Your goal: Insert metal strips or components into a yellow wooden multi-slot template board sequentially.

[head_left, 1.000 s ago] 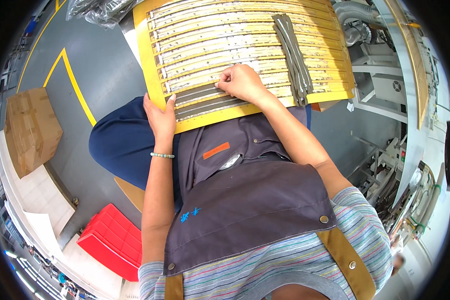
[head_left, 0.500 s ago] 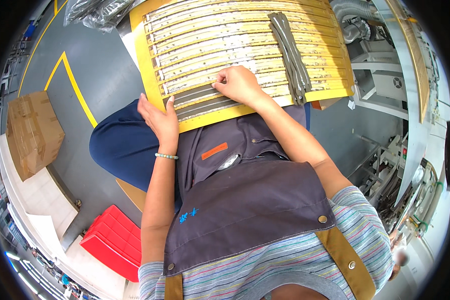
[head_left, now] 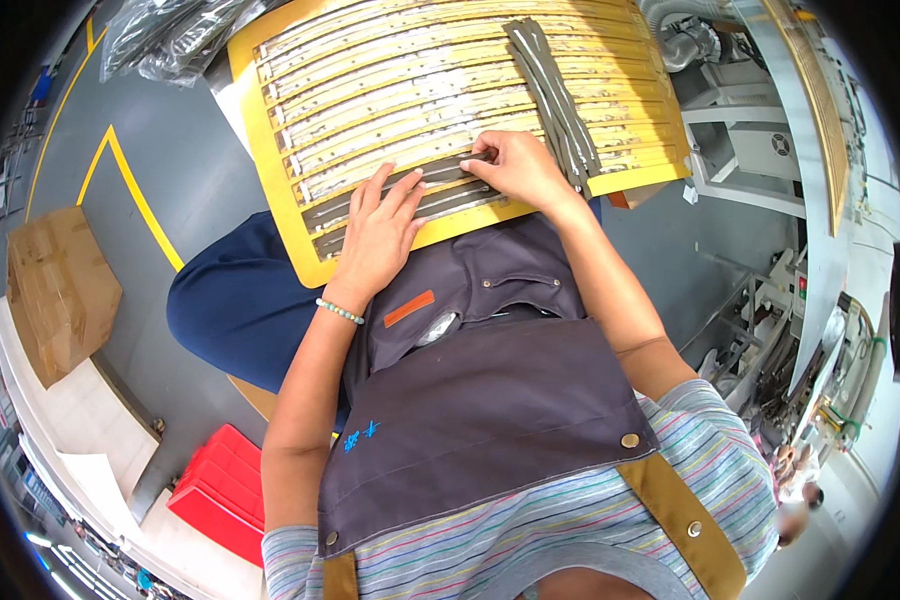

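Note:
A yellow slotted board [head_left: 270,215] lies in front of me, over my lap. Dark grey strips [head_left: 440,173], each with a pale line along it, lie in its nearest slots. My left hand [head_left: 375,235] rests on these strips, fingers spread and pressing down, nothing gripped. To its right, my right hand [head_left: 523,168] pinches the dark grey strip of the upper filled slot between thumb and fingers. Beyond that hand, a loose bundle of similar strips [head_left: 553,100] lies across the slots. The farther slots show white and silvery surfaces.
Clear plastic bags [head_left: 175,35] lie at the far left. A cardboard box [head_left: 65,290] and a red plastic bin [head_left: 220,490] stand to my left. White machine framing [head_left: 745,150] with a silvery duct [head_left: 685,40] is at the right.
My left hand has moved from the board's left edge rightward onto the strips. My right hand has slid right along the strip, still pinching. The view has shifted slightly.

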{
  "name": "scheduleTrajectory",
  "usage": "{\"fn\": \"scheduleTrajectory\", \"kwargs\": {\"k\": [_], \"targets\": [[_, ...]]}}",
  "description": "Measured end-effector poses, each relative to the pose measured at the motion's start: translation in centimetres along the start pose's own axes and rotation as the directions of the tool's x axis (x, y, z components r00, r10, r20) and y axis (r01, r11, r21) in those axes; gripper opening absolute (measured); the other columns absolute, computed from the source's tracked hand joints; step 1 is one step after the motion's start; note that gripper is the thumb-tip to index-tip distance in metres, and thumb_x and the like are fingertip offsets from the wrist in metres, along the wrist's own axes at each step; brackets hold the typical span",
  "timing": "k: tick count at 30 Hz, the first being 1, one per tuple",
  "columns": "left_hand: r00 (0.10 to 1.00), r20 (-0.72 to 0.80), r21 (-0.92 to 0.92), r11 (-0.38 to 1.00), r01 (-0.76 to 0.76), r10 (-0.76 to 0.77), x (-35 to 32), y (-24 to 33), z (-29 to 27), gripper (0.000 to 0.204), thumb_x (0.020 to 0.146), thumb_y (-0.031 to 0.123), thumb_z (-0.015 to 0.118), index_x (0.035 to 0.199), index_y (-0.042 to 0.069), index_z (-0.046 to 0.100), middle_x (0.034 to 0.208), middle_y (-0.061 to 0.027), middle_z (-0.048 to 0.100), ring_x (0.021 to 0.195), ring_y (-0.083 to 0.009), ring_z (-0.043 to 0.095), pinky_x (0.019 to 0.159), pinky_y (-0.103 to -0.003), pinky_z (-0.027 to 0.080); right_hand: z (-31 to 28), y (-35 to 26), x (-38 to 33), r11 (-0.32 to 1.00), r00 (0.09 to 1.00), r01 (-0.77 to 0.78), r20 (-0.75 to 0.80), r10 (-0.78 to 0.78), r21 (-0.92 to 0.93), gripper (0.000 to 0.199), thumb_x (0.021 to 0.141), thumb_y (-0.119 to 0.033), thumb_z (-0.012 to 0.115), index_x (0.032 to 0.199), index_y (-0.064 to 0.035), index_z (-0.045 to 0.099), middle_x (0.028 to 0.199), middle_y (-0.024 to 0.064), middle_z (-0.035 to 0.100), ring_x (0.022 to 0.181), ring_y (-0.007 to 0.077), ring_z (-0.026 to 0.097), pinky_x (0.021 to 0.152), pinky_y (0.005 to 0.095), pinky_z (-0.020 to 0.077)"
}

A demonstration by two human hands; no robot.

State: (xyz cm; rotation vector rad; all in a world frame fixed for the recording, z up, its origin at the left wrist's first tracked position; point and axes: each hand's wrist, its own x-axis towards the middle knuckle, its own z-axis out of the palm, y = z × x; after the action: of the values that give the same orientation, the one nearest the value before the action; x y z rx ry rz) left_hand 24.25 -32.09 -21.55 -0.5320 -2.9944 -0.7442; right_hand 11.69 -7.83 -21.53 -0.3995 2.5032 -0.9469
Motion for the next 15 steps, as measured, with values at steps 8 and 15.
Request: {"fn": "scheduleTrajectory", "kwargs": {"k": [8,15], "targets": [[1.0,0.011,0.009,1.0,-0.016,0.016,0.4,0.3,0.7,0.049,0.096,0.018,0.074,0.142,0.004,0.066,0.158,-0.003,0.056,0.153,-0.0363,0.039,0.122,-0.052,0.037,1.1,0.0,-0.2,0.996,0.987,0.015,-0.156,-0.029,-0.09,0.029,0.085,-0.032,0.085,0.092,-0.0046,0.078,0.072,0.0127,0.071,0.066,0.0268,0.068,0.063,0.0405,0.0511],[0.994,0.052,0.037,0.994,-0.102,0.1,2.1,0.9,1.3,0.05,0.1,0.026,0.069,0.144,0.002,0.065,0.161,-0.0032,0.053,0.154,-0.0345,0.038,0.125,-0.053,0.033,0.7,-0.5,-0.4,0.979,0.966,-0.009,-0.255,-0.044,-0.203,0.036,0.082,-0.036,0.088,0.091,-0.0043,0.075,0.074,0.0124,0.07,0.066,0.0278,0.068,0.064,0.0412,0.0524]]}}
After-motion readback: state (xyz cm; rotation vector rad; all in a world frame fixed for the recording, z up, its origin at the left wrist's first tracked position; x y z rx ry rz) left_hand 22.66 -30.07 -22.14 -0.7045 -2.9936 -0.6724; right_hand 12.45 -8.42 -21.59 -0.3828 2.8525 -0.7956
